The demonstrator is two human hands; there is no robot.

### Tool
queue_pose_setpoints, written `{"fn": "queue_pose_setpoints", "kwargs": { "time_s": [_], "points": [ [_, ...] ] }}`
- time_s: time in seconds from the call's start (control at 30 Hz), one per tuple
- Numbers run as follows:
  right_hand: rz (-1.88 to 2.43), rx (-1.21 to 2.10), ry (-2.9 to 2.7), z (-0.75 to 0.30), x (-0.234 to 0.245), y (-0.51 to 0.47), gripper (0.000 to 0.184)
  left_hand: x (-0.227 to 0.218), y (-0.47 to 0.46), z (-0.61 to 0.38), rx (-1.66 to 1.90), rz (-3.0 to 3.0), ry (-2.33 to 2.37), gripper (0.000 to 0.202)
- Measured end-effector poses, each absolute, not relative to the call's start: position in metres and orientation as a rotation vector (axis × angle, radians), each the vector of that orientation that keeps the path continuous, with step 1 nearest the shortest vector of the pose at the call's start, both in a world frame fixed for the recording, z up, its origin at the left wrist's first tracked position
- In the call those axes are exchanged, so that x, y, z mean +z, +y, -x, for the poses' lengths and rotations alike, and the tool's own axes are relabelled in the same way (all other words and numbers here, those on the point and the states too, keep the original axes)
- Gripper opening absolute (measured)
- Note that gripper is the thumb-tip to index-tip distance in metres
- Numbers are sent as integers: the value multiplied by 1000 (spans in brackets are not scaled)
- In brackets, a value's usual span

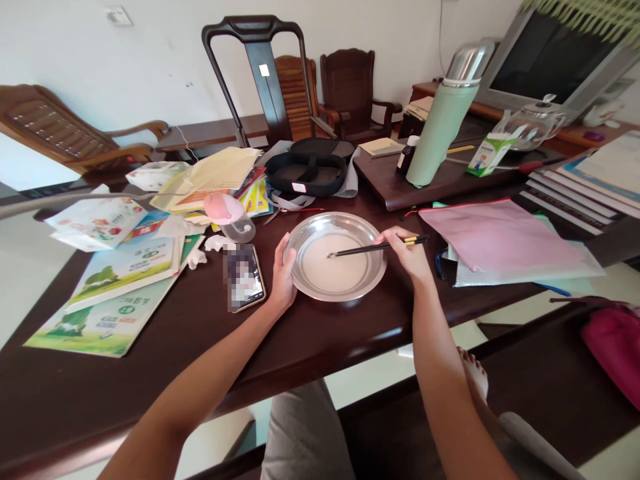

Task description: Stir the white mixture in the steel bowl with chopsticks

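Hands meet at one steel bowl (350, 223) at frame centre: the left hand (283, 277) cups its left rim, and the right hand (410, 257) grips two chopsticks (373, 248), tips in the pale liquid. The dark wooden surface (310, 333) is cluttered. One phone (245, 277) lies just left of the left hand, two green books (115, 287) at lower left. Farther off, one green flask (443, 127) stands upper right, one television (555, 60) behind it, a white wall (150, 53) beyond.
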State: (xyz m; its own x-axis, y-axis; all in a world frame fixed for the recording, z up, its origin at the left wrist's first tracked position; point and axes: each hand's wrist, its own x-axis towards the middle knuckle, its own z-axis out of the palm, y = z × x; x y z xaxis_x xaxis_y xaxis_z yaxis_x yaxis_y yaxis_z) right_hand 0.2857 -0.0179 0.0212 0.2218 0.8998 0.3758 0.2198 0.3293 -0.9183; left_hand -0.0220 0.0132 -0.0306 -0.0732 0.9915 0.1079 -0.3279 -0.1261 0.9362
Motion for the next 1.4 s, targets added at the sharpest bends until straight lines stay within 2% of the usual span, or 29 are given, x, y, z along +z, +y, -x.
{"fn": "queue_pose_setpoints", "kwargs": {
  "time_s": [0.13, 0.3, 0.5, 0.67, 0.87, 1.03, 1.27, 1.4],
  "points": [
    [1200, 580, -1138, -289, 21, -17, 60, -29, 13, 22, 1462, -1011, 939, 77],
    [1169, 698, -1258, -287, 22, -19, 59, -28, 12, 22, 1465, -983, 939, 79],
    [1199, 558, -1112, -291, 20, -16, 59, -30, 12, 22, 1459, -1013, 934, 79],
    [1164, 702, -1235, -288, 20, -18, 59, -28, 12, 22, 1457, -1003, 935, 78],
    [1183, 579, -1107, -290, 20, -17, 61, -26, 11, 21, 1462, -977, 935, 81],
    [1155, 703, -1210, -287, 21, -19, 60, -27, 11, 22, 1459, -991, 931, 77],
    [1151, 557, -1100, -292, 17, -15, 61, -28, 12, 22, 1456, -997, 934, 79],
    [1116, 689, -1200, -290, 16, -16, 59, -28, 12, 22, 1455, -995, 935, 81]
  ]
}}
